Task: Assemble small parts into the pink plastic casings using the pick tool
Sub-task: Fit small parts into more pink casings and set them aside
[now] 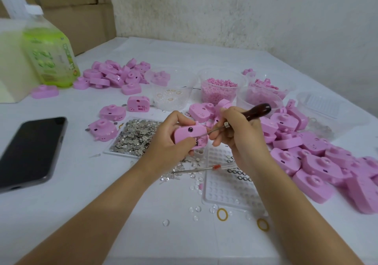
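Pink casing (189, 135), one piece, frame centre, raised above the desk (81, 203): grasped in the curled fingers (181, 119) of the left hand (169, 139). The right hand (237, 135) is clenched round the dark wooden handle of the pick tool (255, 114), whose metal tip is at the casing's right edge. Surrounding: tray of metal bits (133, 137) just left; clear dimpled tray (225, 191) lower centre; heap of casings (319, 158) at right; second heap (114, 76) upper left; tub of pink pellets (218, 89) above centre; phone (30, 152) far left.

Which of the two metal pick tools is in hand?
The dark wooden-handled pick tool, gripped by the right hand, tip at the pink plastic casing; the thin red-collared pick lies on the table.
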